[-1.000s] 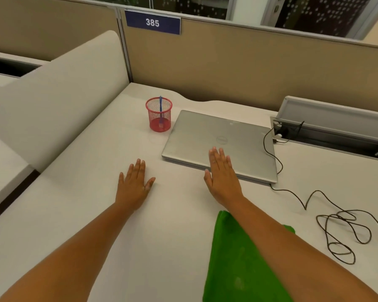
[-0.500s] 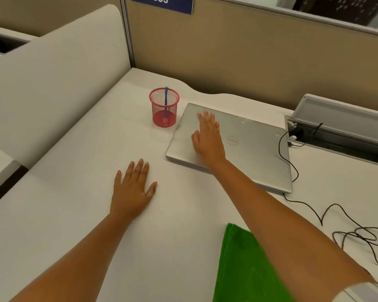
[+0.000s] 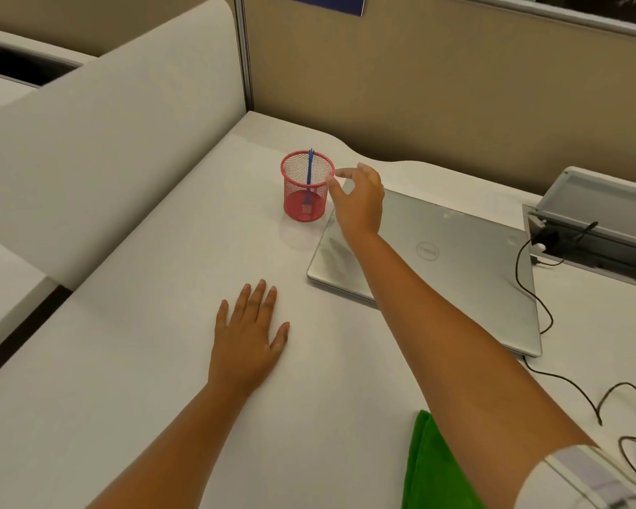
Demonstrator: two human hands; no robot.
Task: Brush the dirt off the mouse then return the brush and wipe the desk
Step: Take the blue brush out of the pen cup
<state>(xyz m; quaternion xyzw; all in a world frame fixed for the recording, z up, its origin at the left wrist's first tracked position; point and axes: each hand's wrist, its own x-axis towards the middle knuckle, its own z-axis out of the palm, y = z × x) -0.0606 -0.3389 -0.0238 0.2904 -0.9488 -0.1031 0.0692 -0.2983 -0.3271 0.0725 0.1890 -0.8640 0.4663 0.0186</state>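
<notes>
- The white surface (image 3: 144, 361) is seen to fill most of the view; no mouse can be made out anywhere on it.
- A closed silver laptop (image 3: 456, 266) is laid toward 2 o'clock of centre, with a black cable (image 3: 544, 310) trailing off at 4 o'clock.
- A green cloth (image 3: 430, 468), judged to be meant for the wiping, is lying at 5 o'clock, near the lower edge.
- The left hand (image 3: 248, 337) is pressed flat on the surface near centre, fingers straight, nothing held.
- The right hand (image 3: 358, 202) is held above the laptop's far corner, thumb and forefinger parted in a loose pinch, nothing yet gripped, just beside the holder's rim.
- The red mesh pen holder (image 3: 306, 191) is standing at 12 o'clock, and the blue brush (image 3: 310, 178) is standing in it, bristles down, handle tip just above the far rim.
- The handle tip is best pinched from above and drawn straight up, so that the light holder is not tipped; it could be steadied by the left hand.
</notes>
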